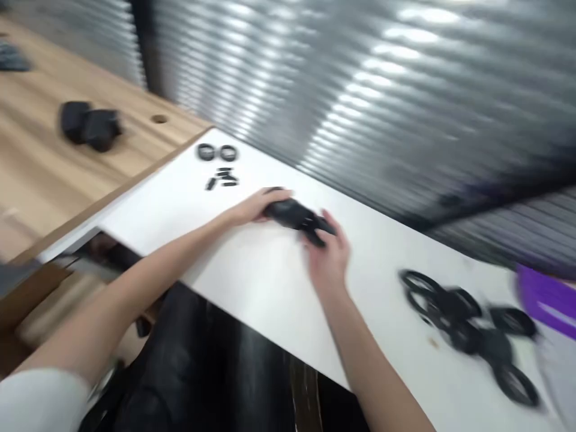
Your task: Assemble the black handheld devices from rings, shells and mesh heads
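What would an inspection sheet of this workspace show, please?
Surface: white table, picture blurred by motion.
Work things: black part, held above the table.
Clutter: two rings and small black pieces beyond the hands; black drone frame and purple object to the right.
Hands: left hand and right hand both grip the black part.
Cables: nothing seen.
Surroundings: wooden table with black objects on the left; ribbed grey wall behind.

Both arms outstretched; left hand, right hand close
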### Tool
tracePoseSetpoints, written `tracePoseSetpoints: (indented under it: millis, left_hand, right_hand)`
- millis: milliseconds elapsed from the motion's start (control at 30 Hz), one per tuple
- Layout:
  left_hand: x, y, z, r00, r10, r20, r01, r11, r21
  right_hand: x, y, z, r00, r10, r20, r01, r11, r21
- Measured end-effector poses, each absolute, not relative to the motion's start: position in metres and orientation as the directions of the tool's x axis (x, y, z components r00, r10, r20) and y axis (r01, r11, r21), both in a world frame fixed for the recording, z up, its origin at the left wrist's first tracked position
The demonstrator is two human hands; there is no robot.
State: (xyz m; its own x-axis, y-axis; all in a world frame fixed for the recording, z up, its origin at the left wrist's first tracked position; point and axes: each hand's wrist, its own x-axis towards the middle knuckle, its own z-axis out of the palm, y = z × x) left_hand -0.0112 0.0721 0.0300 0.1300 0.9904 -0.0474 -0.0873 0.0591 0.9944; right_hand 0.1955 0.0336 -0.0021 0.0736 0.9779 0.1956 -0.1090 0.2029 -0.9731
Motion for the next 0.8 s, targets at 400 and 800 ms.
tracePoseSetpoints:
  millis: [400, 800]
  left_hand:
    - [-0.078, 0.058, 0.026, 0.221, 0.975, 0.031, -0.209, 0.017, 0.978]
    - [-0.071, 0.04, 0.018, 0.113, 0.991, 0.066, -0.084, -0.057, 0.995]
  right_hand:
    - [0.12, 0.036, 0.006, 0.094, 0.98, 0.177, -0.133, 0.189, -0.973]
    - [0.124, 0.029, 0.009, 0.119, 0.981, 0.156, 0.01, 0.156, -0.988]
